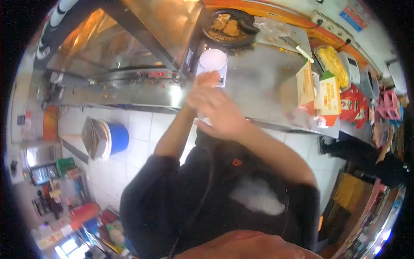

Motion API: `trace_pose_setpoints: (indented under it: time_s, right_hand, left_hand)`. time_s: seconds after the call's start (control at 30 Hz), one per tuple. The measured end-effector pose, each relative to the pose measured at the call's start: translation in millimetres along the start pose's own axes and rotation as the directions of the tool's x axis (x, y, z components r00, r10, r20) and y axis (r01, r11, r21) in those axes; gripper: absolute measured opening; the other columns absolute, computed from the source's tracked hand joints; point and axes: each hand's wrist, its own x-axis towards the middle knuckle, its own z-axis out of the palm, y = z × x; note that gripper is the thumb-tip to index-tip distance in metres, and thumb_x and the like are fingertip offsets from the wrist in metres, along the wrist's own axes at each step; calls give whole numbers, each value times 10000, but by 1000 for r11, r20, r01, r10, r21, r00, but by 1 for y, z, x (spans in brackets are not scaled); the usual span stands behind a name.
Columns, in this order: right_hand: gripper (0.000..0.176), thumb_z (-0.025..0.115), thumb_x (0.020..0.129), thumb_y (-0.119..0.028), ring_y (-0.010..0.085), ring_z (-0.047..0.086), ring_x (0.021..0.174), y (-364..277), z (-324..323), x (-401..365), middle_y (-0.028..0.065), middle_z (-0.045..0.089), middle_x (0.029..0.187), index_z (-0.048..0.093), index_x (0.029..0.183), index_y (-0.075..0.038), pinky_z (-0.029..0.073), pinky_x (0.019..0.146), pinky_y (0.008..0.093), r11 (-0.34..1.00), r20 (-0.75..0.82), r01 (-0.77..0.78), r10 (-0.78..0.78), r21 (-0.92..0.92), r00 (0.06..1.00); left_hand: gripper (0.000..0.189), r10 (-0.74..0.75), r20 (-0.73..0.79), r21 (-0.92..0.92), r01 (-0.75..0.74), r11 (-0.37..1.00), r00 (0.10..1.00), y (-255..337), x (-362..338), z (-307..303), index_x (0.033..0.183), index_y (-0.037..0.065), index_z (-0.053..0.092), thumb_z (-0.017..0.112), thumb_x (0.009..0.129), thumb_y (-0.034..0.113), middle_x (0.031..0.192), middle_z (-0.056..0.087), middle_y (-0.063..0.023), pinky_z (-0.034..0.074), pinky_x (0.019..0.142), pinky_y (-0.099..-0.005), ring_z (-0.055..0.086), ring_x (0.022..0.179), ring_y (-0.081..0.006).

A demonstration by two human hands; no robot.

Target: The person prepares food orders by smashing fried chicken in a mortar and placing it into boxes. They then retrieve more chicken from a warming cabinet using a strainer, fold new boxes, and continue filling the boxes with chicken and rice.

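Note:
My right hand (pixel 222 114) lies across my left hand at the wrist, its fingers stretched out and thumb apart. My left hand (pixel 208 82) reaches forward under it to the front of a white kitchen scale (pixel 213 59). The left fingers are blurred and partly covered, and I cannot tell whether they hold anything. The scale has a round plate and a small dark display, and stands on a steel counter (pixel 258 82). Beyond it a dark round pan (pixel 241 36) carries browned, fried-looking pieces (pixel 231 28).
A glass-fronted warming cabinet (pixel 159 30) stands left. On the right are open printed food boxes (pixel 330 97), a white-handled utensil (pixel 304 52) and a tray of yellow food (pixel 332 64). A blue bucket (pixel 117 138) is on the floor; another person in black (pixel 362 153) is at right.

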Motion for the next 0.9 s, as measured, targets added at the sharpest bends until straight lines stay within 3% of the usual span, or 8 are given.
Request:
trace_pose_setpoints:
  time_s: [0.13, 0.2, 0.33, 0.5, 0.63, 0.73, 0.83, 0.9]
  right_hand:
    - [591, 704, 733, -90, 387, 455, 1195, 32, -59, -113, 198, 475, 1278, 462, 1269, -28, 382, 1015, 438, 924, -29, -376, 375, -71, 927]
    - [593, 705, 729, -78, 376, 469, 1174, 51, -82, -151, 198, 477, 1270, 459, 1266, -17, 397, 990, 427, 882, -91, -461, 454, -92, 886]
    - [612, 710, 718, -46, 328, 504, 1104, 69, -107, -217, 195, 488, 1239, 444, 1268, -6, 433, 898, 397, 669, -259, -737, 699, -95, 667]
    - [546, 694, 714, 11, 272, 574, 992, 72, -176, -240, 163, 541, 1145, 480, 1215, -30, 488, 790, 364, 716, -507, -697, 617, 44, 602]
    - [417, 660, 700, 23, 250, 605, 892, 92, -325, -237, 106, 594, 978, 552, 1098, -38, 493, 760, 334, 674, -808, -658, 155, -335, 569]
    - [284, 639, 793, -41, 185, 598, 904, 74, -489, -210, 94, 618, 991, 575, 1070, -25, 486, 805, 316, 532, -841, -659, -239, -532, 486]
    - [245, 647, 836, -131, 157, 605, 878, 70, -617, -157, 93, 651, 985, 620, 1053, -21, 478, 796, 286, 561, -756, -521, -354, -643, 551]
    - [331, 670, 829, -211, 176, 624, 941, 83, -669, -104, 88, 672, 1023, 632, 1121, -60, 487, 830, 318, 628, -654, -491, -38, -604, 756]
  left_hand:
    - [560, 266, -145, 739, -75, 670, 953, -9, 72, 47, 1313, 182, 450, 671, 821, 332, 1193, 576, -74, 454, 887, -457, 557, 1095, -281]
    - [488, 602, 225, 974, -176, -139, 766, -13, 106, 44, 1253, 173, 502, 660, 804, 286, 1147, 588, -94, 462, 833, -471, 572, 1047, -320]
    - [421, 651, -40, 999, 33, 22, 758, -56, 132, 7, 1154, 159, 603, 629, 804, 392, 987, 650, -119, 470, 843, -456, 595, 981, -344]
    - [321, 345, 273, 396, 222, -891, 898, 44, 68, 233, 905, 91, 655, 487, 930, 364, 757, 617, -109, 507, 699, -352, 615, 769, -219]
    - [655, 578, -213, 749, -248, 614, 788, -36, 194, -3, 1345, 20, 447, 699, 796, 271, 1362, 471, -187, 341, 1079, -427, 443, 1267, -340]
    - [493, 817, 147, 989, -106, -106, 557, 14, 145, 192, 1316, -26, 454, 592, 856, 82, 1355, 471, -212, 372, 1055, -432, 443, 1268, -348]
    - [522, 843, 307, 898, -428, -103, 441, 16, 157, 273, 1334, -28, 428, 598, 849, 61, 1339, 480, -182, 378, 1045, -411, 463, 1239, -326]
    - [551, 742, 38, 522, -646, 556, 669, -13, 187, 297, 1344, -37, 412, 610, 839, 61, 1271, 511, -160, 386, 1026, -391, 495, 1174, -292]
